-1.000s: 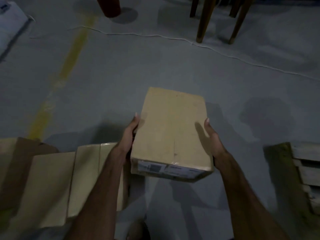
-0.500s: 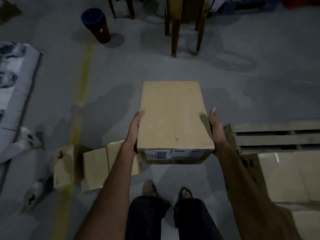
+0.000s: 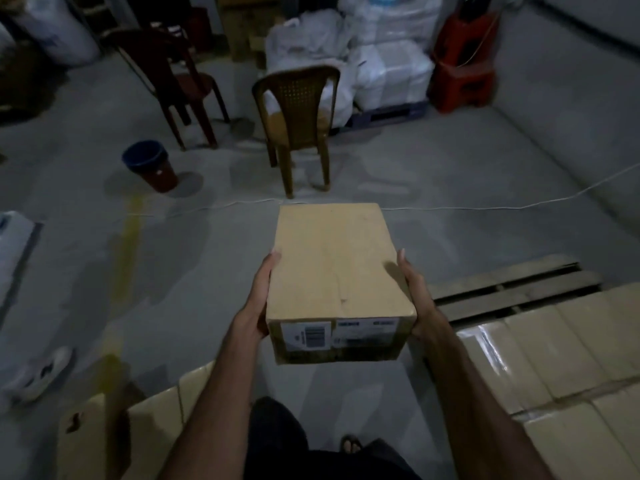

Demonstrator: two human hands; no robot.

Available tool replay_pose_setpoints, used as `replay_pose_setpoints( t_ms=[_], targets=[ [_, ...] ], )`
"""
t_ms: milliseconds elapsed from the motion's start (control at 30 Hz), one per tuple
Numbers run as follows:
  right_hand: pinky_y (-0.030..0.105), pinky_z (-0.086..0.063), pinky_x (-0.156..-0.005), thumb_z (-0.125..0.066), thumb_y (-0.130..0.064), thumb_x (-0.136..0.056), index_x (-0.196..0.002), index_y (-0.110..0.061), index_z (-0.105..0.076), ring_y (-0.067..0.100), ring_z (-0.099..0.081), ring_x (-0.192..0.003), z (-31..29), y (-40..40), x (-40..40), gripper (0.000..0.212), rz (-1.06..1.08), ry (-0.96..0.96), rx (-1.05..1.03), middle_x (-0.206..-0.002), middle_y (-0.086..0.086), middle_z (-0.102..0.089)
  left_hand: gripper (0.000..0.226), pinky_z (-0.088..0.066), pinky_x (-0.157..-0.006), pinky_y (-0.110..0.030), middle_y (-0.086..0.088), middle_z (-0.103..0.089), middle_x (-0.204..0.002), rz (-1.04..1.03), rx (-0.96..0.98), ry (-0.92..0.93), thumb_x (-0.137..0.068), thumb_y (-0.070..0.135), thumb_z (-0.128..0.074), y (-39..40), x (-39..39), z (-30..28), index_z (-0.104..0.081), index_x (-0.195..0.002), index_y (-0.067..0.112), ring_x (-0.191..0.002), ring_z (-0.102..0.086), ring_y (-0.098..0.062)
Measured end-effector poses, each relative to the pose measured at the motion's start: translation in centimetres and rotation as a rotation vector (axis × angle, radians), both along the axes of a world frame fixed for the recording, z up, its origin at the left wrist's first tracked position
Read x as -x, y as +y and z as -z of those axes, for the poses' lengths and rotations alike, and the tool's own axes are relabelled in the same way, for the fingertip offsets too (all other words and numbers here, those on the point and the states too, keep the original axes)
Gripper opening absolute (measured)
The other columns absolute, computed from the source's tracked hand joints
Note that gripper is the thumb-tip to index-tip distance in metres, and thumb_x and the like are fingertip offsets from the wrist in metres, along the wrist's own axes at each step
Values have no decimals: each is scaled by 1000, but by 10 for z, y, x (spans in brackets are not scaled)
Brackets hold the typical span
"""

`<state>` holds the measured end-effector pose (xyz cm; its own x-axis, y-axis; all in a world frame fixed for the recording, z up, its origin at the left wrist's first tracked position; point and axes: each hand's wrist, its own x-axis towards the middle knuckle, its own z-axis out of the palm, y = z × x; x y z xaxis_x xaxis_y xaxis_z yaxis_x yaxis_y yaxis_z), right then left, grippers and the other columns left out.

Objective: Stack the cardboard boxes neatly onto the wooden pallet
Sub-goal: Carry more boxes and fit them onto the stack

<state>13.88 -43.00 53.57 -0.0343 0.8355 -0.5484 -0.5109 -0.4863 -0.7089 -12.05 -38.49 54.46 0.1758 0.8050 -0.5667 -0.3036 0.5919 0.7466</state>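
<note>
Both hands carry one cardboard box (image 3: 337,271) at waist height over bare floor (image 3: 485,174). Left hand (image 3: 258,303) clasps the box's left side wall, thumb along the upper edge, fingers hidden beneath or behind the wall. Right hand (image 3: 414,299) mirrors it on the right wall, thumb tip at the top edge. The box is level, its labelled end face toward the carrier and its long axis pointing away.

Wooden pallet (image 3: 512,289) lies on the floor to the carrier's right. Its far slats are bare; its near part is covered by stacked boxes (image 3: 554,358) set edge to edge, their taped tops glossy. More boxes (image 3: 156,420) wait on the floor at the lower left. A brown chair (image 3: 298,112), a dark red chair (image 3: 166,71), a bin (image 3: 149,164) and a white cord (image 3: 485,207) lie beyond and well apart from the carrying path.

Step in hand, as judged: transfer of the carried box rightward to the pallet. For a neat result, the box should be kept level, turned so that its long edges run parallel to those of its neighbours, lowered onto the bare slats just beside the laid row, then slid flush against it. The grip is best released only once the base is fully supported, since the gaps between slats could tip a short edge.
</note>
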Motion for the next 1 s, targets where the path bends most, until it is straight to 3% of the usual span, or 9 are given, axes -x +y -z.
replay_pose_setpoints(
  t_ms=[167,267,433,633,767,1000],
  targets=[
    [50,-61,-90,-34,-66,-103,-138,-8,-58,41,-70,-110,1,10,-5,72,36,47,-58,-129,25,-68,55,-60,-80,-41,-19,-73,-122,81,12,-1,-107,52,-41,28,-8,-3,-63,-137,11,-101,-73,-32],
    [46,-63,-85,-34,-59,-106,-135,-8,-60,39,-72,-107,6,36,-6,64,80,15,-49,-125,23,-70,54,-59,-83,-41,-19,-73,-123,143,28,17,-107,52,-40,66,-9,3,-64,-135,11,-102,-74,-32],
    [36,-63,-66,-35,-46,-110,-121,-12,-62,27,-78,-86,2,83,-2,45,148,-44,-37,-98,10,-80,56,-59,-75,-40,-19,-75,-117,233,8,51,-106,56,-39,129,-11,7,-65,-133,15,-95,-75,-31],
    [38,-63,-69,-38,-44,-109,-131,-11,-59,30,-77,-94,0,134,12,45,324,-16,-52,-108,13,-78,61,-60,-72,-38,-18,-75,-119,399,26,43,-104,61,-38,219,-19,1,-67,-132,16,-97,-75,-30],
    [47,-63,-83,-46,-46,-106,-139,-10,-57,38,-72,-108,2,152,10,50,484,70,-44,-126,21,-71,63,-60,-76,-39,-18,-74,-121,521,32,29,-105,61,-39,265,-42,-6,-67,-133,12,-97,-75,-30],
    [46,-63,-78,-52,-48,-102,-143,-9,-56,40,-71,-108,17,178,-31,56,705,81,-2,-128,24,-69,62,-60,-79,-39,-18,-74,-123,690,79,-7,-105,60,-40,326,-115,-1,-68,-131,11,-100,-75,-30]
  ],
)
